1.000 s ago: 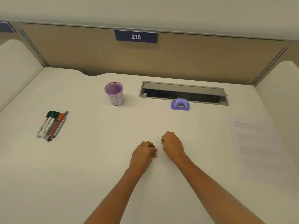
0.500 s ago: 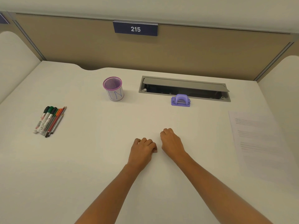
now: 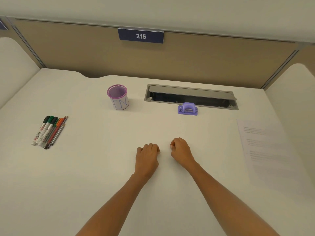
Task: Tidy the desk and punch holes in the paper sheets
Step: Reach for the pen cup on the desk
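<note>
We have both hands resting near the middle of the white desk (image 3: 88,176), the left hand (image 3: 147,155) and the right hand (image 3: 181,151) just beside each other but apart, each curled into a loose fist with knuckles up and nothing in it; we judge this a resting pose, with no part of the task begun. Taking our hands as the clock's centre, the markers and pencils (image 3: 48,132) lie at about nine o'clock, well apart from us, laid side by side in a neat slanted row: smooth round barrels, some white with dark green or black caps, beside thinner orange, red and grey shafts. The pen cup (image 3: 118,97) stands upright at about eleven o'clock, a purple mesh cylinder with a white paper band bearing blue handwriting, empty and likely meant for them. The hole punch (image 3: 187,109) sits at about one o'clock, small, lilac and plastic-looking with an arched lever, touching the front edge of the grey cable tray (image 3: 190,95), whose flap stands open. The paper sheets (image 3: 269,150) lie flat at three o'clock, thin and faintly printed.
</note>
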